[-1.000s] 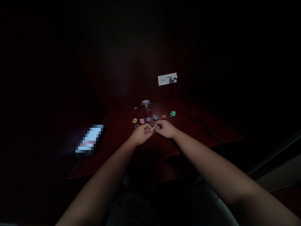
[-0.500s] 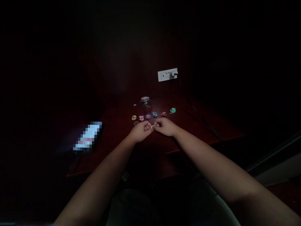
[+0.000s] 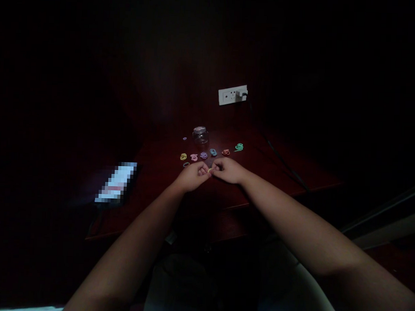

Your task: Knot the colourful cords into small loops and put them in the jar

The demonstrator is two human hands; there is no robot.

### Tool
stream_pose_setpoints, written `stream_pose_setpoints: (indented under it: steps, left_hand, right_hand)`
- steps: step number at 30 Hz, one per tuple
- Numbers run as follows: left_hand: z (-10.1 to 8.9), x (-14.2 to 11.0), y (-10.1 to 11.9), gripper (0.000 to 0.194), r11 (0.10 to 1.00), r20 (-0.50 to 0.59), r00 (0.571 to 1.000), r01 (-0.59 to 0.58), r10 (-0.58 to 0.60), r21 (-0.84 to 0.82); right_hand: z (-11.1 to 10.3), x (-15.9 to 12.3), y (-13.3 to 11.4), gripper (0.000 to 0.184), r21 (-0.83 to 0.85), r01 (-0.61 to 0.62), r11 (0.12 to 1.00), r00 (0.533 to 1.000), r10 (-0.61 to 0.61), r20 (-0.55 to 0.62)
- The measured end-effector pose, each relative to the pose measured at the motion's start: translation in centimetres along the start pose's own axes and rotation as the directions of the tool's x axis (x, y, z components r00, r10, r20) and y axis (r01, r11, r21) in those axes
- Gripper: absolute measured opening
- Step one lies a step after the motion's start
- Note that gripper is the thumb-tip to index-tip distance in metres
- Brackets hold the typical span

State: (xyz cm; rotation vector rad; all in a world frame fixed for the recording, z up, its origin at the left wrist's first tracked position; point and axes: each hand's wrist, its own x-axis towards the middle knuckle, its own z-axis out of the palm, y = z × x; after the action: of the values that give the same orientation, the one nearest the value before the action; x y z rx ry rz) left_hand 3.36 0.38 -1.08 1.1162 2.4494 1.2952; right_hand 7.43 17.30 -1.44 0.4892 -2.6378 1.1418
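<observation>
Between my two hands is a small pale-yellow hair tie [image 3: 210,170], pinched at both ends over the front part of the table. My left hand [image 3: 194,175] has its fingertips closed on one side of it, and my right hand [image 3: 229,170] grips the other side. Just beyond the hands lies a row of small coloured piles of hair ties: yellow [image 3: 183,157], pink [image 3: 194,157], purple [image 3: 204,155], blue [image 3: 213,152], orange [image 3: 225,152] and green [image 3: 239,147]. One dark ring [image 3: 186,164] rests beside my left hand.
A clear lidded jar [image 3: 200,136] stands behind the row, with a single purple ring [image 3: 184,138] to its left. A lit phone, its screen blurred [image 3: 116,182], lies at the left. A socket [image 3: 232,95] with a plugged-in charger is on the wall; a cable [image 3: 282,160] runs down right.
The view has shifted slightly, so the table things sit a little higher. Both hands keep their pinch on the yellow hair tie, with barely any movement.
</observation>
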Motion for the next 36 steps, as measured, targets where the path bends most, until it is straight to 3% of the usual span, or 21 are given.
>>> stream_pose_setpoints:
  steps: [36]
  left_hand:
    - [-0.21, -0.23, 0.05, 0.015, 1.0, 0.005, 1.0, -0.01, 0.01, -0.029]
  right_hand:
    - [0.09, 0.03, -0.07, 0.017, 0.0, -0.033, 0.999, 0.999, 0.033, 0.007]
